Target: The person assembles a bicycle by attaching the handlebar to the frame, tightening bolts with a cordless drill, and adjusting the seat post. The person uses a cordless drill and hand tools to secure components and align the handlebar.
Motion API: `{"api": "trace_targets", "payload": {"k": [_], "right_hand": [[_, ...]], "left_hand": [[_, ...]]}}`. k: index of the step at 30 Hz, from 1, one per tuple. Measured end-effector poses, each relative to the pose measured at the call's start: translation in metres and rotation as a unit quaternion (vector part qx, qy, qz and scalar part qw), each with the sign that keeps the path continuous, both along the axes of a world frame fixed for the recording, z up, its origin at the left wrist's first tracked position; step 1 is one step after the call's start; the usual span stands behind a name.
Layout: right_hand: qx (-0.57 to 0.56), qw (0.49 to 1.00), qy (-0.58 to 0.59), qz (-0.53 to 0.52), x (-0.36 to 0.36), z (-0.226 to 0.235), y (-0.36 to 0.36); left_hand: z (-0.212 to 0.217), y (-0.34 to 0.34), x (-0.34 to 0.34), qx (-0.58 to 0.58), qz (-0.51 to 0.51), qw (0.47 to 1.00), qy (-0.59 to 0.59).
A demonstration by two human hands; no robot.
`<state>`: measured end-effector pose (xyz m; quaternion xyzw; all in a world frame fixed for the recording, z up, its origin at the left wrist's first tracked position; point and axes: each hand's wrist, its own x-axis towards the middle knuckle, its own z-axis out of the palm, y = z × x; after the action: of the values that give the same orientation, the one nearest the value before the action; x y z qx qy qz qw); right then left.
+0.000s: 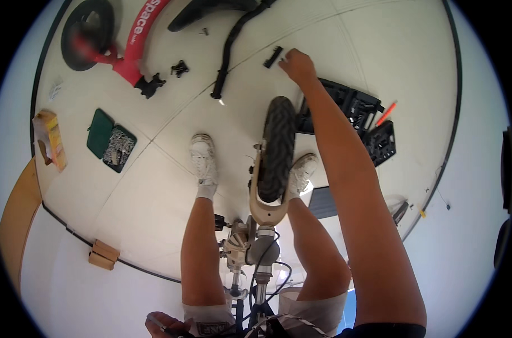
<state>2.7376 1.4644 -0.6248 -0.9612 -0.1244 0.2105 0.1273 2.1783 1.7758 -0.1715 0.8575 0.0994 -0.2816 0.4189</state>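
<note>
My right hand (299, 65) reaches far forward over the floor, its thumb and fingers apart beside a small black bar-shaped holder (273, 57). It appears not to touch the holder. At the lower edge, my left hand (170, 325) is curled round a thin grey metal tool (157, 322); the picture's edge cuts off part of both, so the tool's kind is unclear. Between my legs stands a small wheel with a knobbly black tyre (278, 149), held in a beige fork (269, 214). Under my right forearm lies an open black tool case (346, 104), partly hidden by the arm.
A red-orange screwdriver (386, 112) lies by the tool case. Left are a green case of small metal parts (118, 149), a red bike frame (133, 48), a black wheel (70, 39) and a black bracket (180, 69). A black handlebar (229, 48) lies ahead. A metal clamp stand (239, 242) rises close to me.
</note>
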Motion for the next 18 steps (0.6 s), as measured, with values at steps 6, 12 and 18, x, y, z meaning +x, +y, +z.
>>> {"api": "trace_targets", "payload": {"k": [6,12,18], "right_hand": [[-0.008,1.0,-0.001,-0.028,-0.006,0.001,0.009],[0.139,0.978,0.008,-0.157,-0.016,0.003,0.011],[0.005,0.978,0.109,-0.178,-0.004,0.005,0.034]], "left_hand": [[0.004,0.013,0.015,0.073,0.021,0.995,0.065],[0.013,0.006,0.011,0.078,0.065,0.992,0.069],[0.012,0.004,0.021,0.119,-0.058,0.99,-0.049]]}}
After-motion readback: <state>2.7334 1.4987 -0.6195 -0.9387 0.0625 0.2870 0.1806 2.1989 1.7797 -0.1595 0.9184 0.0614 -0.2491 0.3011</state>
